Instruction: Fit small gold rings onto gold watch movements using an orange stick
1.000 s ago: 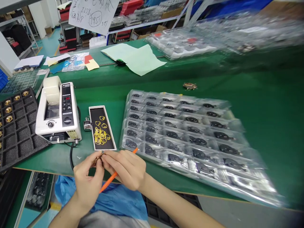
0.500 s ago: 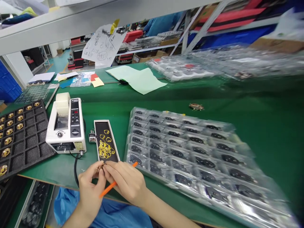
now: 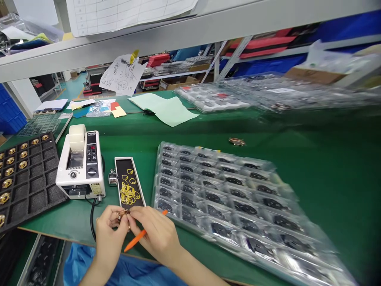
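My left hand [image 3: 109, 235] pinches a small rose-gold metal part, like a watch case [image 3: 124, 213], between thumb and fingers. My right hand [image 3: 160, 234] meets it from the other side, its thumb and forefinger touching the part. Across the right palm lies an orange pen-like stick [image 3: 135, 240], gripped by the other fingers, its pointed end sticking out down-left. Fingers cover most of the metal part. Just beyond the hands is a narrow white-rimmed box [image 3: 139, 186] with thin yellow rings [image 3: 128, 194] on its black floor.
A tape dispenser [image 3: 95, 180] and a tally counter [image 3: 112, 178] stand left of the box. Farther left is a black foam tray [image 3: 37, 198] with gold rings. Clear trays of bagged dark parts [image 3: 212, 196] fill the right. Another metal part [image 3: 237, 142] lies behind them.
The camera view has tilted, so the bench sits lower and farther left. Both hands stay together at the metal part, and the left fingers are bent slightly differently around it.
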Tool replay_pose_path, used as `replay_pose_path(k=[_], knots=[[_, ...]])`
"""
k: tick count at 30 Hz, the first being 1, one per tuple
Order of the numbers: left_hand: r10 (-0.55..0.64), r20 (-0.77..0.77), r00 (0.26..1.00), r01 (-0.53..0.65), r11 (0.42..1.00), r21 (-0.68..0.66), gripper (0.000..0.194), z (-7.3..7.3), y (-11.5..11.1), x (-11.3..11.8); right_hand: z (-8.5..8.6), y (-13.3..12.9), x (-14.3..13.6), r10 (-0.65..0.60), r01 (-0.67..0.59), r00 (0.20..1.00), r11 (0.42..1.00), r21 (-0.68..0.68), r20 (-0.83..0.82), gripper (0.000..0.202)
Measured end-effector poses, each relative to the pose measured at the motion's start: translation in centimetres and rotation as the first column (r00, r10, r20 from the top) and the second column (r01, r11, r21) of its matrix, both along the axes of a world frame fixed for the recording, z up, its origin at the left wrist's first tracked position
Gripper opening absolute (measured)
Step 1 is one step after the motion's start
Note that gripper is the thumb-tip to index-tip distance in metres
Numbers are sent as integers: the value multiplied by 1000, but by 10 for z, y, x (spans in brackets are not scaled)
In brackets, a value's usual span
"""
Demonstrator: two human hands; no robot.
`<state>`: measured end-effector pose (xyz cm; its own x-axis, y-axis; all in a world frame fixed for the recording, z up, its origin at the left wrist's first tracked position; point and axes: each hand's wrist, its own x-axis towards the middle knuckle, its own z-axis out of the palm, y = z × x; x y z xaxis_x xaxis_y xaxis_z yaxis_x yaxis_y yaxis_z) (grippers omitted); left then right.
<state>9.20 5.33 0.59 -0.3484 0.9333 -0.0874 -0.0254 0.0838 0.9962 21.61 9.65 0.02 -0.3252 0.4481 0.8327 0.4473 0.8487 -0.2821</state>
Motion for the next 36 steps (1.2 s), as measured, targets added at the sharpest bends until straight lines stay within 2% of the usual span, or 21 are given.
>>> replay_pose_path(k=[2,5,7,10,12,14,18,22,29,31,33,36], knots=[[1,95,995,2,999,-33,18,2,3,-1,8,1,5,58,-64,996,994,-91,-63,9],[-64,209,976,81,994,-75,23,8,4,-3,22,8,15,117,-146,984,964,-221,-136,9],[-107,271,957,130,989,-66,24,11,2,-6,29,14,20,196,-207,978,924,-323,-66,16],[-142,332,933,159,987,-25,26,12,0,-11,34,19,23,422,-328,902,808,-489,94,22],[-180,350,919,202,979,-26,30,11,-2,-15,33,19,22,515,-379,848,755,-534,126,28],[-226,358,906,253,967,-30,35,12,-1,-18,30,16,20,553,-408,824,731,-547,124,30],[-249,343,906,268,963,-8,38,16,0,-21,23,11,15,586,-427,805,677,-599,89,31],[-239,302,923,260,965,-30,36,16,1,-21,19,6,11,540,-369,839,654,-660,65,33],[-193,333,923,241,964,-109,37,14,2,-21,23,5,14,528,-318,841,659,-682,118,30],[-188,331,924,235,966,-107,37,15,4,-21,23,6,14,522,-319,848,640,-699,91,32],[-185,323,928,227,969,-97,36,15,6,-21,22,5,12,499,-316,866,585,-746,24,36],[-185,302,935,218,973,-78,36,15,8,-21,21,4,7,460,-331,882,453,-828,-100,44]])
